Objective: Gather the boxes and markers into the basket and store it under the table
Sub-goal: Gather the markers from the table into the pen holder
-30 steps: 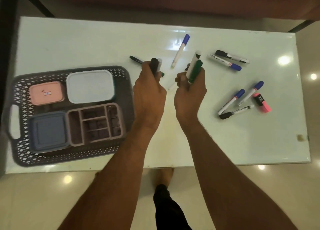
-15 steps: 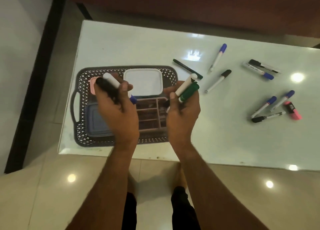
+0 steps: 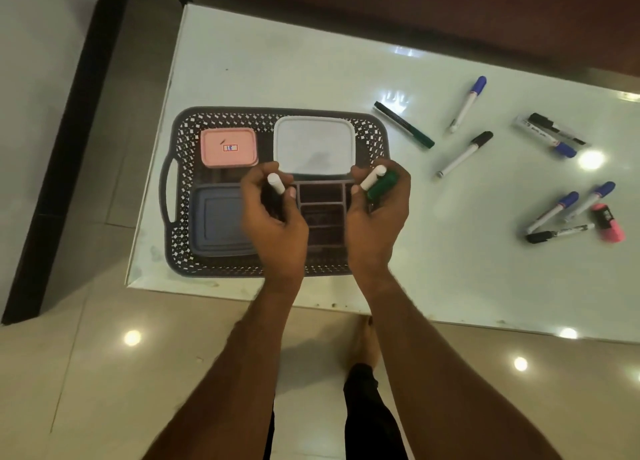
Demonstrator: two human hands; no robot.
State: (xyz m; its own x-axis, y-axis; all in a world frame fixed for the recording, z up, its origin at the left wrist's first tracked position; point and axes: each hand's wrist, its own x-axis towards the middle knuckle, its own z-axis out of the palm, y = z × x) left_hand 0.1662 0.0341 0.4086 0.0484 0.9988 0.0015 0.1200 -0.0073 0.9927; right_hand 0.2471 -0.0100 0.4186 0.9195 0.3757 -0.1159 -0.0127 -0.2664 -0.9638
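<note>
A dark grey perforated basket (image 3: 180, 196) sits on the white table's left end. In it lie a pink box (image 3: 229, 147), a white box (image 3: 313, 144), a blue box (image 3: 216, 220) and a divided organiser tray (image 3: 323, 210). My left hand (image 3: 273, 217) is closed around markers, one white end (image 3: 276, 183) sticking up, over the tray's left side. My right hand (image 3: 377, 214) grips a white marker and a green marker (image 3: 381, 184) over the tray's right side. Several loose markers lie to the right: a green pen (image 3: 403, 124), a blue-capped marker (image 3: 467, 103), a black-capped marker (image 3: 464, 154).
Further right lie a pair of markers (image 3: 550, 135), a cluster of blue and black-capped markers (image 3: 568, 214) and a pink highlighter (image 3: 607, 222). The table's near edge (image 3: 433, 316) runs just before my wrists. Tiled floor and my feet lie below; a dark wall band runs at the left.
Both hands, each with its markers, have come down and closer together over the organiser tray in the basket. The view has shifted left, bringing the basket nearer the middle.
</note>
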